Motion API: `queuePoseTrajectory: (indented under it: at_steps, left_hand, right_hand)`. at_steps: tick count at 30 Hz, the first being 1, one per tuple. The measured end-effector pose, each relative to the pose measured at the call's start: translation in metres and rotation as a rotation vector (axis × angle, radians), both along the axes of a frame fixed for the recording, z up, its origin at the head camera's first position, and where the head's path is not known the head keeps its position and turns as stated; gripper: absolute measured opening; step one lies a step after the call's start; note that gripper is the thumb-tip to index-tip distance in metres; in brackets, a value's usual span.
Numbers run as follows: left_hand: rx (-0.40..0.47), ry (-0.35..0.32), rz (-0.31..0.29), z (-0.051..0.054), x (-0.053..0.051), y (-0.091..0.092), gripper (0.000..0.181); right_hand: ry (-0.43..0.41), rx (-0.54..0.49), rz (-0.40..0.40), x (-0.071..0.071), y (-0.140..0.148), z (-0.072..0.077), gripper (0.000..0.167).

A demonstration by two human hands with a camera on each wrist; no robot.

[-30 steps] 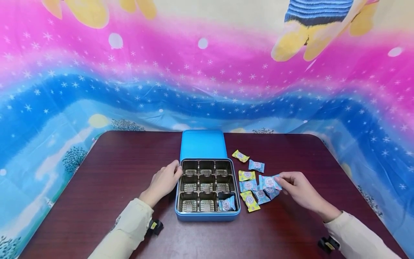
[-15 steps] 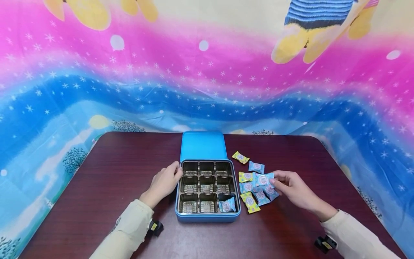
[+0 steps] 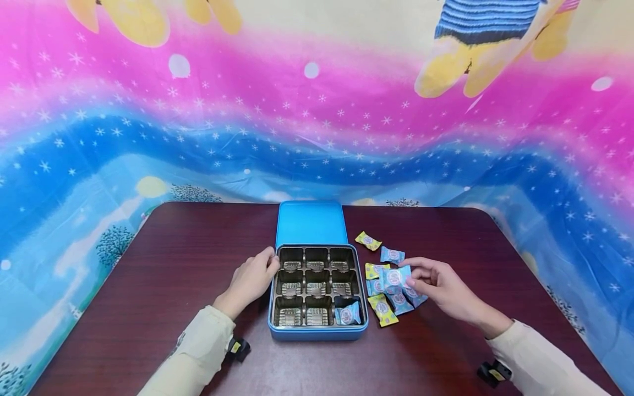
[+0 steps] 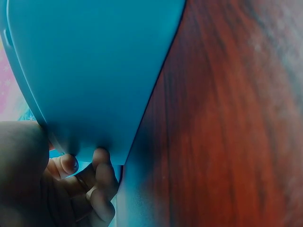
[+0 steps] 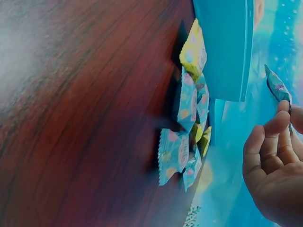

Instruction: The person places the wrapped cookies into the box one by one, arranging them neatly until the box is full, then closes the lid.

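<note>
A blue tin [image 3: 317, 333] with a dark divided tray stands on the table, its compartments in rows. One blue-wrapped candy [image 3: 348, 313] lies in the near right compartment. My left hand [image 3: 250, 278] holds the tin's left side, fingertips against the wall and thumb by the rim; the left wrist view shows the curled fingers [image 4: 105, 172] there. Between thumb and fingers my right hand [image 3: 448, 289] pinches another blue-wrapped candy [image 3: 394, 278]. It hovers over the candy pile, and in the right wrist view the pinched candy [image 5: 278, 85] is clear of the others.
Right of the tin lie yellow candies [image 3: 383, 310] and blue candies [image 3: 400, 301], some overlapping. A further yellow candy [image 3: 369, 240] and blue candy [image 3: 392, 254] lie farther back. The blue lid [image 3: 312, 223] is behind the tin. A printed cloth [image 3: 317, 110] hangs behind the table [image 3: 188, 247].
My right hand has carried the pinched blue candy leftward over the pile, towards the tin, and its fingers have spread somewhat. The left hand stays at the tin's side.
</note>
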State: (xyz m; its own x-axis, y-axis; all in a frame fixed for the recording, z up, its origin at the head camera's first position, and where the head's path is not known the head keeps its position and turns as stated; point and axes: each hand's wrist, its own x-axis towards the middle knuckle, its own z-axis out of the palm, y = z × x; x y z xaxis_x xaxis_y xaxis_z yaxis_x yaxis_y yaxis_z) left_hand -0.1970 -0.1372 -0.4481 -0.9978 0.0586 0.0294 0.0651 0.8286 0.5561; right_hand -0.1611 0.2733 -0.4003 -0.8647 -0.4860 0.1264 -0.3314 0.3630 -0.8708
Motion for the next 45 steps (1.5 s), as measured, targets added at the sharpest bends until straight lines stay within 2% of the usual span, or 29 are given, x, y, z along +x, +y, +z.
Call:
queuePoseTrajectory:
  at_steps: [15, 32, 40, 45]
  left_hand:
    - [0.006, -0.005, 0.001, 0.000, 0.000, 0.000, 0.023]
    - [0.007, -0.015, -0.011, -0.001, 0.000, 0.000, 0.024]
    - [0.004, -0.008, -0.016, 0.000, 0.000, 0.000, 0.023]
    - [-0.004, -0.005, -0.016, 0.000, 0.000, 0.000, 0.023]
  right_hand:
    - [-0.039, -0.028, 0.081, 0.000, -0.017, 0.002, 0.035]
    - [-0.087, -0.024, 0.099, 0.003, -0.038, -0.001, 0.040]
    - [-0.090, -0.055, 0.112, 0.007, -0.049, 0.000, 0.040]
    - [-0.098, -0.095, 0.147, 0.010, -0.055, -0.003, 0.038]
